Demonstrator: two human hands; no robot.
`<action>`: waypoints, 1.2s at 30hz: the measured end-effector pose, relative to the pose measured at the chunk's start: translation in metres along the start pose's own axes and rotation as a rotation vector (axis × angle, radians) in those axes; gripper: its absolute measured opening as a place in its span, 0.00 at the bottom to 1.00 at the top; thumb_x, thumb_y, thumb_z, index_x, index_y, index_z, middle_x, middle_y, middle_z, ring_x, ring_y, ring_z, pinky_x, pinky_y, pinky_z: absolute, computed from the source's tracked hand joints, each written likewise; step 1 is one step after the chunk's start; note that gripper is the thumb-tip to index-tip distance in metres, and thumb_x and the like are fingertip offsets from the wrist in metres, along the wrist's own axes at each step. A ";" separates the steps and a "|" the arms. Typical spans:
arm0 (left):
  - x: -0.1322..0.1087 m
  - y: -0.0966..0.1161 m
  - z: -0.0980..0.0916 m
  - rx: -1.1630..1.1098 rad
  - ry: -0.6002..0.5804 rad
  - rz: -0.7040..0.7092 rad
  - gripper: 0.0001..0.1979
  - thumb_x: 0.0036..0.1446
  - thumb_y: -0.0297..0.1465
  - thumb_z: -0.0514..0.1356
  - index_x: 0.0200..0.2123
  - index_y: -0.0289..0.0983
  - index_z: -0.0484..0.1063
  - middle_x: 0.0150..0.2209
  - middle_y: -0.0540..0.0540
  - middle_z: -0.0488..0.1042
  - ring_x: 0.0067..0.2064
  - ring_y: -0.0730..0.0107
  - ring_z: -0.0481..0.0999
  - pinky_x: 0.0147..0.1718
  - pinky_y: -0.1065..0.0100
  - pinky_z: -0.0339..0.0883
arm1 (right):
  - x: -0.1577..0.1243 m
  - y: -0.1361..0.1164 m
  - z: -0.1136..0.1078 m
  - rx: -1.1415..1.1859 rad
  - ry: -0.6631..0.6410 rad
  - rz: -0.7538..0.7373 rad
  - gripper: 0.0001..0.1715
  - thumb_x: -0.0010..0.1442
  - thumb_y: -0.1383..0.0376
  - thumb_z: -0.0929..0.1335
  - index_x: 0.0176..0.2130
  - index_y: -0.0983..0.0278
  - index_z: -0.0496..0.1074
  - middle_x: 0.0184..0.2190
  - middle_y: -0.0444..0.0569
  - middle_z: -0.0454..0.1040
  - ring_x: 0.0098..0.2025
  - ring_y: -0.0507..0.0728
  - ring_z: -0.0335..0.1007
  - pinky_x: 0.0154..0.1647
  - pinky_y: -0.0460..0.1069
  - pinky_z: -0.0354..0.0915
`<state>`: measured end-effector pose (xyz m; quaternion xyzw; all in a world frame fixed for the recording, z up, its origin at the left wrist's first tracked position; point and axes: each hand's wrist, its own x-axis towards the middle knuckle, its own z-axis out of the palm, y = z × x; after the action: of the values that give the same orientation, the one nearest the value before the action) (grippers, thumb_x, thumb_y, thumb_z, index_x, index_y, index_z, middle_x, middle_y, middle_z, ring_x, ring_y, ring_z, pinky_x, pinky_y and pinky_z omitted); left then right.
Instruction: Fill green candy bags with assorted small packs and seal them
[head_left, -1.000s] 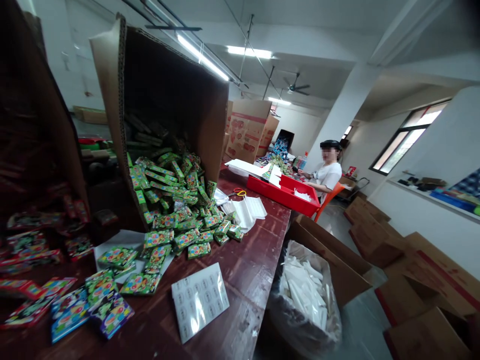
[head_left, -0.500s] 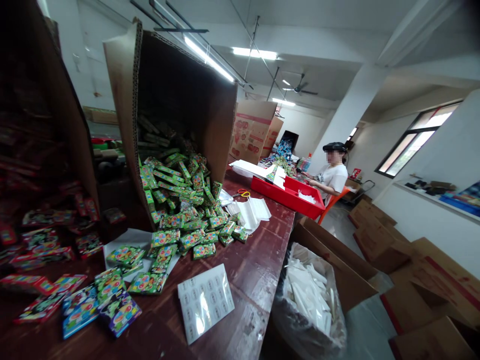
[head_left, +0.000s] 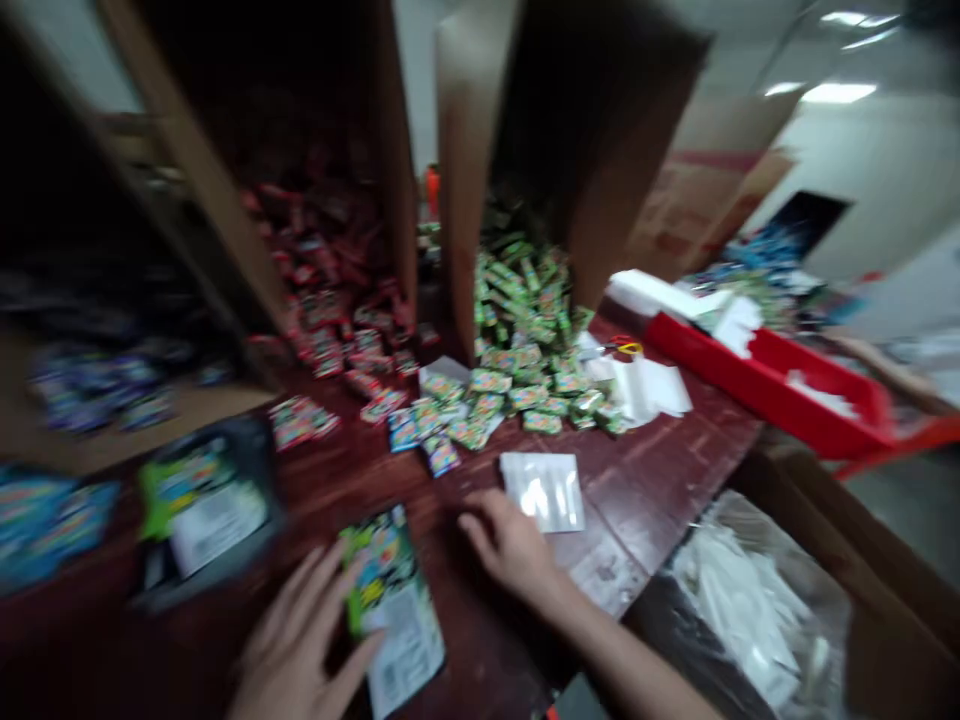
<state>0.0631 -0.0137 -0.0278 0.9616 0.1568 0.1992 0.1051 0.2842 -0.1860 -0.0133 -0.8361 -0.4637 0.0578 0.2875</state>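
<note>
My left hand (head_left: 311, 635) lies with spread fingers over the left edge of a green and black printed packet (head_left: 401, 610) with a pale label panel. Its fingertips and thumb touch the packet without closing round it. To the right, my right hand (head_left: 514, 548) hovers at the table, thumb and fingers loosely bent and apart, nothing seen between them. Just beyond it is a sheet of round clear stickers (head_left: 544, 490), washed out by glare. Small green boxes (head_left: 540, 395) lie in a heap past the sheet, with a purple box (head_left: 440, 454) and a blue box (head_left: 403, 430) nearby.
Open cartons hold red boxes (head_left: 322, 270), green boxes and purple boxes (head_left: 97, 385). Another packet (head_left: 206, 500) lies on a dark tray at left, near blue packs (head_left: 52, 525). A red bin (head_left: 780, 390), yellow scissors (head_left: 626, 347) and a bag of white pieces (head_left: 739, 590) are rightward.
The view has swung left and down, blurring the picture. Both my hands and the packet under the left one now show; the co-worker at the back right is mostly out of view.
</note>
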 end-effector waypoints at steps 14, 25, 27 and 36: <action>-0.041 0.033 -0.044 0.135 -0.349 -0.396 0.22 0.67 0.44 0.54 0.60 0.46 0.70 0.62 0.45 0.72 0.57 0.51 0.72 0.55 0.47 0.64 | 0.138 -0.029 0.054 -0.153 -0.227 -0.310 0.33 0.66 0.56 0.66 0.66 0.63 0.61 0.66 0.60 0.61 0.66 0.69 0.56 0.64 0.64 0.56; 0.109 -0.140 -0.047 0.207 -0.305 -0.326 0.40 0.59 0.37 0.62 0.70 0.35 0.51 0.70 0.36 0.58 0.69 0.50 0.59 0.65 0.53 0.54 | 0.177 -0.012 0.059 -0.286 -0.397 -0.294 0.46 0.61 0.55 0.69 0.71 0.62 0.52 0.71 0.59 0.54 0.69 0.71 0.52 0.65 0.67 0.53; 0.143 -0.164 -0.039 0.195 -0.320 -0.297 0.46 0.54 0.38 0.66 0.71 0.35 0.48 0.71 0.35 0.54 0.70 0.50 0.56 0.65 0.55 0.53 | 0.179 -0.013 0.056 -0.293 -0.400 -0.296 0.46 0.61 0.55 0.70 0.71 0.61 0.52 0.70 0.59 0.56 0.68 0.71 0.54 0.63 0.67 0.56; 0.153 -0.130 -0.032 0.123 -0.332 -0.137 0.39 0.53 0.42 0.65 0.66 0.38 0.59 0.64 0.38 0.64 0.64 0.46 0.63 0.63 0.50 0.52 | 0.195 -0.007 0.047 -0.247 -0.418 -0.320 0.51 0.58 0.52 0.73 0.71 0.62 0.52 0.70 0.59 0.57 0.65 0.71 0.56 0.62 0.64 0.56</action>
<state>0.1495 0.1643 0.0199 0.9730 0.2143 0.0204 0.0837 0.3718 -0.0058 -0.0156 -0.7510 -0.6423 0.1259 0.0874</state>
